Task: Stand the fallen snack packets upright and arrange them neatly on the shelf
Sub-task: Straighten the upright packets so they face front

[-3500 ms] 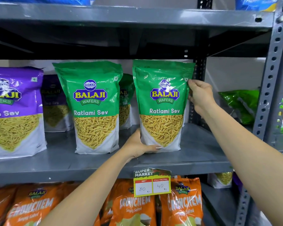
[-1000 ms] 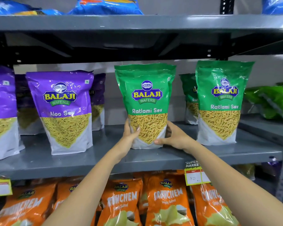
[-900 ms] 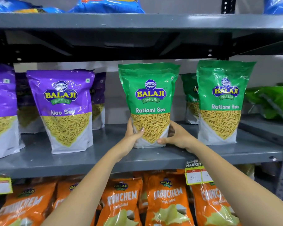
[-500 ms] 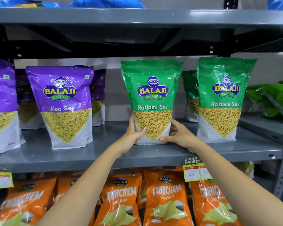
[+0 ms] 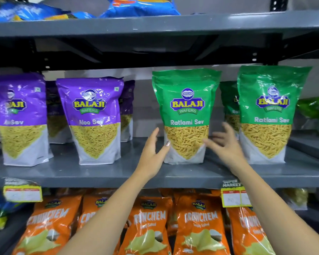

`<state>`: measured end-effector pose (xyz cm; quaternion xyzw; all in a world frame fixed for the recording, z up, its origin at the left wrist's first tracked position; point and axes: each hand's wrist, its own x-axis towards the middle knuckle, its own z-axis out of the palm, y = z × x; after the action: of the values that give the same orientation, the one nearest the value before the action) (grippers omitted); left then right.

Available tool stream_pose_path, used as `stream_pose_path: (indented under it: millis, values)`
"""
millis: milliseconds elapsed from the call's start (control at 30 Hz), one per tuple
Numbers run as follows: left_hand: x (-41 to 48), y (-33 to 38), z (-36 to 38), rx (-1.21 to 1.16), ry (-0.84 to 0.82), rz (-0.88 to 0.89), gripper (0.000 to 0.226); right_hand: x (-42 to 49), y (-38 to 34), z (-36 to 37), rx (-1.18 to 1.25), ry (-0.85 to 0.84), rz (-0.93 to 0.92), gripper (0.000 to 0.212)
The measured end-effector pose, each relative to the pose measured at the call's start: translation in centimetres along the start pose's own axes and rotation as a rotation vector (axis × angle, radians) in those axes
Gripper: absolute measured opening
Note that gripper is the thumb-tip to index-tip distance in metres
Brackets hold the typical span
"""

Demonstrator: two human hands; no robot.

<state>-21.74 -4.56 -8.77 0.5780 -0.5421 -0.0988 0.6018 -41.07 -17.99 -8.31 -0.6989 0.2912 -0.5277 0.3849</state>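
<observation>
A green Ratlami Sev packet [image 5: 186,115] stands upright on the grey middle shelf [image 5: 99,173]. My left hand [image 5: 153,153] is just left of its lower part, fingers spread, the thumb close to its edge. My right hand [image 5: 225,146] is blurred at its lower right, fingers apart, holding nothing. A second green packet [image 5: 269,115] stands upright to the right, with another green one [image 5: 229,107] behind. Two purple Aloo Sev packets [image 5: 94,120] [image 5: 20,118] stand upright to the left.
More purple packets stand behind the front ones. Crumpled green bags [image 5: 315,113] lie on the neighbouring shelf at far right. Orange Crunchem packets [image 5: 147,223] fill the shelf below, with yellow price tags [image 5: 234,196] on the edge. Blue packets [image 5: 140,6] lie on the top shelf.
Both hands have let go of the middle green packet and opened, moving slightly away from its sides. The packet stays standing on the shelf.
</observation>
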Motion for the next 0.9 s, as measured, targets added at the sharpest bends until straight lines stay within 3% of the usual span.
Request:
stream_pose_path:
  millis: [67,133,200,300,367,400,467,533,600,667,767,900]
  values:
    - [-1.5,0.4,-2.3,-0.016,0.209,0.182,0.043,-1.3,-1.9,0.7,0.097,0.317,-0.210,0.053]
    - [-2.6,0.8,-5.9,0.029,0.442,0.362,0.028,-2.6,-4.4,3.0,0.126,0.442,-0.391,0.024]
    - [-2.6,0.1,-10.4,0.071,0.642,0.447,0.023,-3.5,-6.4,7.6,0.109,0.351,-0.454,0.016]
    - [-1.4,-1.7,-17.1,0.092,0.780,0.328,0.029,-4.7,-8.6,16.1,0.004,0.044,-0.453,0.025]
    - [-0.6,-3.3,-19.8,0.081,0.719,0.156,0.032,-4.5,-8.9,20.6,-0.072,-0.208,-0.283,0.052]
    - [-0.3,-4.3,-20.8,0.059,0.645,0.058,0.036,-4.3,-8.7,22.5,-0.117,-0.327,-0.146,0.077]
    - [-0.2,-5.7,-21.8,0.039,0.448,-0.165,0.063,-3.8,-8.1,25.1,-0.147,-0.484,0.077,0.109]
    - [-1.0,-6.2,-22.0,0.107,0.236,-0.298,0.088,-3.6,-7.1,26.5,-0.161,-0.521,0.117,0.101]
    - [-1.9,-5.4,-21.7,0.254,0.098,-0.338,0.075,-3.7,-6.5,26.9,-0.198,-0.495,0.096,0.091]
    - [-2.6,-4.9,-21.3,0.394,0.064,-0.355,0.064,-3.7,-6.3,26.7,-0.207,-0.467,0.100,0.097]
    - [-3.1,-4.4,-21.2,0.442,0.023,-0.311,0.066,-3.8,-5.8,26.0,-0.201,-0.432,0.092,0.104]
    - [-3.2,-4.3,-21.1,0.490,-0.030,-0.289,0.069,-4.4,-5.9,25.0,-0.245,-0.401,0.097,0.092]
